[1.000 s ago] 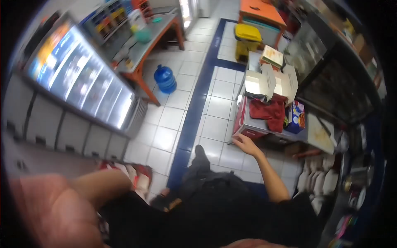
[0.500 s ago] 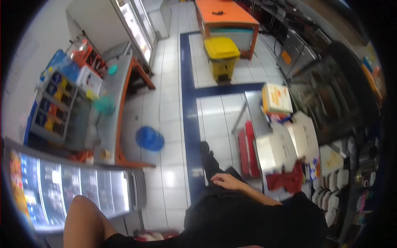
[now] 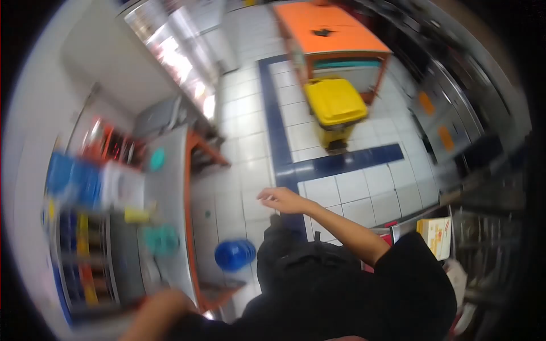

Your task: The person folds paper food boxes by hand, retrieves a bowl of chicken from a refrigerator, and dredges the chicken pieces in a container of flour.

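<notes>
White floor tiles (image 3: 242,116) with dark-blue bands (image 3: 273,102) run between a steel tabletop (image 3: 173,199) at left and an orange table (image 3: 341,34) ahead. Beside that table stands a yellow lidded bin (image 3: 338,102), its lid down.

The right hand (image 3: 281,200) hangs over the floor, fingers loosely apart and slightly bent, pinching nothing. Only the left arm (image 3: 153,315) shows, blurred, at the lower edge — whether its hand is spread or closed, I cannot tell.

Nearest the right hand is a blue water jug (image 3: 234,255) on the floor, apart from it. Nothing visible is being handled — what is done and what is left cannot be judged.
</notes>
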Tool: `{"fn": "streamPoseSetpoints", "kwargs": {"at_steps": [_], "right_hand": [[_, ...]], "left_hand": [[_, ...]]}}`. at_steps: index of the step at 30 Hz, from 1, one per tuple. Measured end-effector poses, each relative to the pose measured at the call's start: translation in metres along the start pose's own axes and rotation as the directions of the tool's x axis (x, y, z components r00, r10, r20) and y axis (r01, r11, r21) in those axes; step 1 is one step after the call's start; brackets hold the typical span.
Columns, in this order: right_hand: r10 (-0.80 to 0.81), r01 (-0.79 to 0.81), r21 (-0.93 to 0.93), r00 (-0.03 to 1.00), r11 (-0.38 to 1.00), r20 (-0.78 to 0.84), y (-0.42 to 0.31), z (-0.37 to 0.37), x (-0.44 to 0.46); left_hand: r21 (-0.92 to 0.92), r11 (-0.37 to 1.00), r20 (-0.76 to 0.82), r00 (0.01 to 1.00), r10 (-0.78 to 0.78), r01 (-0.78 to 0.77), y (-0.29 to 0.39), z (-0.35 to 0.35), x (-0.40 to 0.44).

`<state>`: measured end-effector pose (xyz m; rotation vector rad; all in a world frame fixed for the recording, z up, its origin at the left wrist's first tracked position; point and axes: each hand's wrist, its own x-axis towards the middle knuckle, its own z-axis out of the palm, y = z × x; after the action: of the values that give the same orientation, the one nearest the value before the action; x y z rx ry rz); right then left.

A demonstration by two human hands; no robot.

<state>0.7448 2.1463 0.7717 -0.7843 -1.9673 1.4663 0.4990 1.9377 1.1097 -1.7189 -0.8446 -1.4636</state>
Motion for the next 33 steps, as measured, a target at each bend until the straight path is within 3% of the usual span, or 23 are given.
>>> {"fn": "streamPoseSetpoints", "kwargs": {"at_steps": [1, 3, 5, 6, 7, 8, 9, 10, 11, 12, 14, 16, 17, 18, 19, 21, 25, 26, 28, 29, 31, 32, 33], "right_hand": [[-0.134, 0.133, -0.007, 0.988, 0.991, -0.083, 0.026, -0.025, 0.030], [-0.058, 0.038, -0.094, 0.974, 0.995, -0.221, 0.080, -0.075, 0.058], [0.076, -0.146, -0.207, 0.946, 0.967, -0.314, 0.133, -0.122, 0.083], [0.171, -0.299, -0.291, 0.904, 0.909, -0.393, 0.176, -0.144, 0.069], [0.383, -0.531, -0.357, 0.829, 0.768, -0.407, 0.220, -0.157, 0.046], [0.609, -0.776, -0.305, 0.625, 0.551, -0.488, 0.222, -0.165, 0.015], [0.746, -0.873, -0.214, 0.485, 0.437, -0.455, 0.221, -0.178, -0.019], [0.760, -0.904, -0.196, 0.426, 0.380, -0.490, 0.234, -0.177, -0.053], [0.717, -0.865, -0.074, 0.456, 0.496, -0.528, 0.245, -0.173, -0.089], [0.657, -0.838, 0.111, 0.330, 0.535, -0.678, 0.243, -0.157, -0.120], [0.860, -0.834, 0.398, 0.164, 0.382, -0.483, 0.229, -0.151, -0.161], [0.974, -0.648, 0.746, -0.028, 0.153, -0.224, 0.201, -0.137, -0.168], [0.984, -0.483, 0.875, -0.136, 0.034, -0.113, 0.187, -0.135, -0.159], [0.977, -0.295, 0.952, -0.214, -0.078, 0.013, 0.183, -0.133, -0.149], [0.989, -0.193, 0.976, -0.084, 0.105, -0.123, 0.214, -0.098, -0.150], [0.953, -0.009, 0.954, -0.019, 0.301, -0.301, 0.288, -0.088, -0.175], [0.559, -0.168, 0.570, -0.115, 0.804, -0.821, 0.324, -0.143, -0.165], [0.893, 0.028, 0.900, -0.140, 0.435, -0.427, 0.314, -0.172, -0.173], [0.982, 0.155, 0.988, -0.190, 0.027, 0.003, 0.293, -0.229, -0.192], [0.981, 0.189, 0.982, -0.193, 0.018, 0.019, 0.275, -0.254, -0.192], [0.977, 0.067, 0.995, -0.205, 0.077, -0.062, 0.247, -0.298, -0.197], [0.975, 0.102, 0.992, -0.216, 0.071, -0.048, 0.268, -0.298, -0.200], [0.941, -0.182, 0.953, -0.194, 0.243, -0.277, 0.318, -0.282, -0.202]], "left_hand": [[-0.013, 0.999, -0.025, 0.999, -0.030, 0.030, -0.043, 0.033, -0.015], [-0.018, 0.976, 0.005, 0.976, -0.216, 0.216, -0.131, 0.111, -0.067], [-0.048, 0.870, 0.236, 0.852, -0.468, 0.491, -0.215, 0.213, -0.152], [0.089, 0.684, 0.445, 0.586, -0.678, 0.724, -0.241, 0.270, -0.220], [0.303, 0.460, 0.577, 0.224, -0.785, 0.834, -0.262, 0.314, -0.282], [0.225, 0.724, 0.746, 0.363, -0.558, 0.652, -0.261, 0.352, -0.328], [0.232, 0.635, 0.819, 0.204, -0.536, 0.737, -0.256, 0.385, -0.382], [0.135, 0.581, 0.950, 0.061, -0.305, 0.802, -0.256, 0.404, -0.427], [0.175, 0.651, 0.981, -0.186, -0.052, 0.739, -0.236, 0.439, -0.406], [0.155, 0.583, 0.944, -0.293, 0.150, 0.797, -0.218, 0.477, -0.408], [0.133, 0.492, 0.880, -0.331, 0.341, 0.861, -0.196, 0.547, -0.413], [0.194, 0.491, 0.770, -0.442, 0.460, 0.849, -0.169, 0.618, -0.394], [0.038, 0.551, 0.806, -0.351, 0.476, 0.834, -0.165, 0.653, -0.399], [0.056, 0.533, 0.853, -0.317, 0.414, 0.844, -0.157, 0.685, -0.407], [-0.011, 0.633, 0.896, -0.273, 0.350, 0.774, -0.158, 0.715, -0.434], [-0.136, 0.750, 0.912, -0.215, 0.351, 0.647, -0.147, 0.772, -0.486], [-0.150, 0.740, 0.771, -0.391, 0.503, 0.655, -0.112, 0.885, -0.490], [-0.180, 0.719, 0.647, -0.470, 0.601, 0.672, -0.099, 0.924, -0.513], [-0.211, 0.701, 0.470, -0.558, 0.684, 0.681, -0.064, 0.988, -0.535], [-0.410, 0.597, 0.380, -0.466, 0.799, 0.689, -0.043, 1.025, -0.527], [-0.366, 0.542, 0.384, -0.408, 0.829, 0.757, 0.005, 1.085, -0.510], [-0.133, 0.588, 0.483, -0.466, 0.742, 0.798, 0.033, 1.111, -0.487], [-0.140, 0.625, 0.512, -0.484, 0.710, 0.768, 0.064, 1.142, -0.468]]}}
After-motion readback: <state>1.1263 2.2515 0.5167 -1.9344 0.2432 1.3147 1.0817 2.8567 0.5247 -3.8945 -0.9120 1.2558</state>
